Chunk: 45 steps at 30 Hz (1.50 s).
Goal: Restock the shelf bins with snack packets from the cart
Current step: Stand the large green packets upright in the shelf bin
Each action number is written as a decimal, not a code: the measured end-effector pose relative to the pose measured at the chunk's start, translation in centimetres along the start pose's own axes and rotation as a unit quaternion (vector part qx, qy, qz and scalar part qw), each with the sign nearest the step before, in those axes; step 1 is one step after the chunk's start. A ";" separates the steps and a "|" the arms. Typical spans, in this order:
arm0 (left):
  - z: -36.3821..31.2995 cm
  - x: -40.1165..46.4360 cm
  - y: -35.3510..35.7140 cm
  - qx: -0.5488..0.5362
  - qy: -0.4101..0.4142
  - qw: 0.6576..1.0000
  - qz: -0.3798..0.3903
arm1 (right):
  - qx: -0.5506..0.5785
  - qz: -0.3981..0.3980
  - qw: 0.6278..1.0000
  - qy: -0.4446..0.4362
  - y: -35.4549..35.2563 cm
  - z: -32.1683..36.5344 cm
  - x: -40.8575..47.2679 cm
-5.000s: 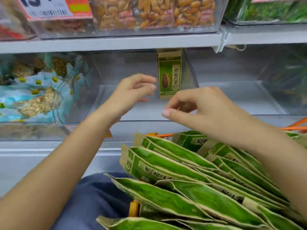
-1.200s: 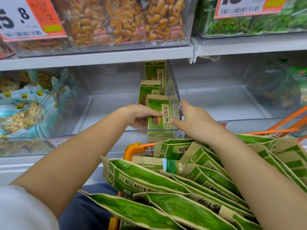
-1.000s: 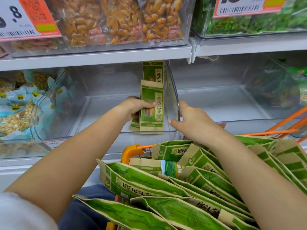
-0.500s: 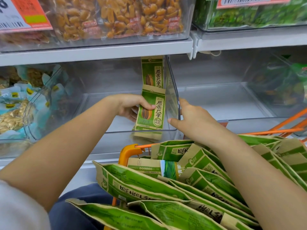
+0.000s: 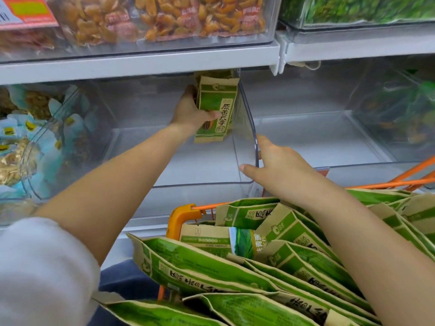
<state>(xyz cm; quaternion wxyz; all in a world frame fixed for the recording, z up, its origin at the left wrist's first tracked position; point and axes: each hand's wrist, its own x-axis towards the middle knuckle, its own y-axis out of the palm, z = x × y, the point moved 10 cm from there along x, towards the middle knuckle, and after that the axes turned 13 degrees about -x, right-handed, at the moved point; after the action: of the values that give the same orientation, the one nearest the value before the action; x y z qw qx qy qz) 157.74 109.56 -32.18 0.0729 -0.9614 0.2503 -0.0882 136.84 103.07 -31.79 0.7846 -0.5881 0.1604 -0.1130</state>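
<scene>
My left hand [image 5: 190, 109] reaches deep into the clear middle bin [image 5: 188, 182] and grips a green-and-brown seed packet [image 5: 215, 109], held upright against the bin's right wall. Another packet stands right behind it, mostly hidden. My right hand [image 5: 275, 163] holds the front edge of the clear wall between the middle bin and the bin to its right, thumb on the left side, the other fingers hidden behind the wall. Below, the orange cart [image 5: 181, 215] is heaped with several matching green packets [image 5: 211, 267].
A bin of blue packets [image 5: 28, 147] fills the left. The clear bin on the right [image 5: 329, 142] holds some green bags far right. The shelf above [image 5: 141, 64] carries bins of orange snacks and green snacks. My knee in blue cloth shows under the cart.
My left hand has pushed the packet from the bin's front to the back, next to the standing packet. The right hand has stayed on the wall's edge.
</scene>
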 end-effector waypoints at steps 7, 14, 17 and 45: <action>2.3 0.6 1.3 -0.040 -0.024 0.999 -0.014 | -0.009 -0.002 1.000 -0.003 -0.1 0.2 0.0; 2.4 1.4 2.8 -0.062 -0.028 0.996 0.059 | -0.020 -0.009 1.000 0.000 -0.1 0.3 -0.1; 3.5 1.5 2.8 -0.034 -0.042 0.996 0.075 | -0.023 -0.009 1.000 0.000 -0.1 0.3 -0.1; -5.9 -11.8 -4.1 0.022 -0.035 0.993 0.111 | 0.112 -0.172 0.967 -0.148 -7.4 5.9 -4.5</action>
<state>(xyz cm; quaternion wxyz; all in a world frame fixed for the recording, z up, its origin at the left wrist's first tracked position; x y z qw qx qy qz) 148.27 118.35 -27.30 0.1121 -0.9284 0.3506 -0.0512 135.01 107.80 -22.61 0.8293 -0.5253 -0.0753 -0.1752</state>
